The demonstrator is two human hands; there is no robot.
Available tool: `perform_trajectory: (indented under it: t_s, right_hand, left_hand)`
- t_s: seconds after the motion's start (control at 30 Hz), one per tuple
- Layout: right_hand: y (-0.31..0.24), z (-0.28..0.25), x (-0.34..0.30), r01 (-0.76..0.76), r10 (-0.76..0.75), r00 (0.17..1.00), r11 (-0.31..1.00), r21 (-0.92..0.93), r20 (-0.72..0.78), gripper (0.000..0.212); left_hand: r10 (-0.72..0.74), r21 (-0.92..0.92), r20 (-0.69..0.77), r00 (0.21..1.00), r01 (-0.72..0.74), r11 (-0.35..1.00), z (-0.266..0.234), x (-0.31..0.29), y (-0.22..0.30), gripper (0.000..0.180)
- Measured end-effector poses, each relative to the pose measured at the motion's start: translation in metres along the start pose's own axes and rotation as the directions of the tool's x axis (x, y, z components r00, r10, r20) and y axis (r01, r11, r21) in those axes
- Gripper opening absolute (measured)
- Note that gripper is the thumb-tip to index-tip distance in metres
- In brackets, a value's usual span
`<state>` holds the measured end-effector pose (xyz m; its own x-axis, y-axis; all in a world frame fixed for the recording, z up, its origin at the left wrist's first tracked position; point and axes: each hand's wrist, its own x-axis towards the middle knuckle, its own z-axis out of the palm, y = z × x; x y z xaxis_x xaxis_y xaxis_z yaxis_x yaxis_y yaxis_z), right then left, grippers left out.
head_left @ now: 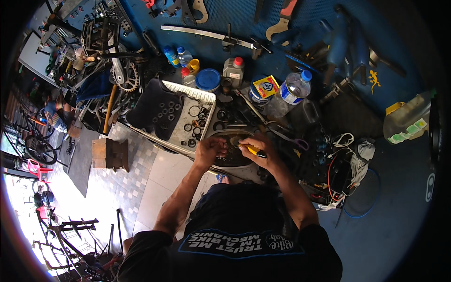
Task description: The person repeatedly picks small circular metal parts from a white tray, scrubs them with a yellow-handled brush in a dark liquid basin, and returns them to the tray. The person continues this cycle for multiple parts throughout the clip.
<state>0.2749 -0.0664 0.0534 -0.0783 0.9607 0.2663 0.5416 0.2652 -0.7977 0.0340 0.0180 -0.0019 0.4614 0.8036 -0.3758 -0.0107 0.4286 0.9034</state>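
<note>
Over a dark, rounded basin with a pale rim, both of my hands are close together. My right hand is wrapped round a tool with a yellow and black handle; its working end points toward my left hand and is too small to name. My left hand has its fingers curled closed at the basin's left side, and what they may hold is hidden. Just beyond, a white basket holds a dark cloth and several small black rings and bearings.
A clear bottle with a blue cap, a yellow-topped tub, a grey bottle and a blue-lidded jar stand behind the basin. Scissors and tangled cables lie right. Bicycle parts crowd the left.
</note>
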Motion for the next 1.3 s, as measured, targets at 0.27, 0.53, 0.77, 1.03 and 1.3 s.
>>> perform_trajectory:
  t_s: [0.27, 0.53, 0.77, 1.03, 1.3]
  right_hand:
    - [0.021, 0.025, -0.02, -0.085, 0.089, 0.996, 0.987, -0.134, 0.019, 0.02]
    - [-0.014, 0.026, 0.007, -0.242, 0.254, 0.958, 0.965, 0.097, -0.13, 0.026]
    - [-0.009, 0.028, -0.003, -0.276, 0.296, 0.948, 0.948, 0.161, -0.115, 0.028]
    - [0.003, 0.009, -0.024, -0.316, 0.348, 0.924, 0.928, 0.198, -0.16, 0.018]
    - [-0.001, 0.006, -0.04, -0.379, 0.383, 0.915, 0.924, 0.056, -0.126, 0.018]
  left_hand:
    - [0.094, 0.061, -0.062, 0.994, -0.091, 0.994, 0.006, 0.007, -0.006, 0.034]
    - [0.198, 0.303, -0.15, 0.969, -0.146, 0.942, 0.025, 0.0, 0.014, 0.038]
    - [0.222, 0.454, -0.153, 0.963, -0.131, 0.881, 0.023, -0.001, 0.016, 0.033]
    - [0.482, 0.635, 0.073, 0.873, -0.414, 0.652, 0.026, -0.023, 0.064, 0.016]
    - [0.182, 0.673, 0.253, 0.95, -0.308, 0.672, 0.021, -0.018, 0.037, 0.016]
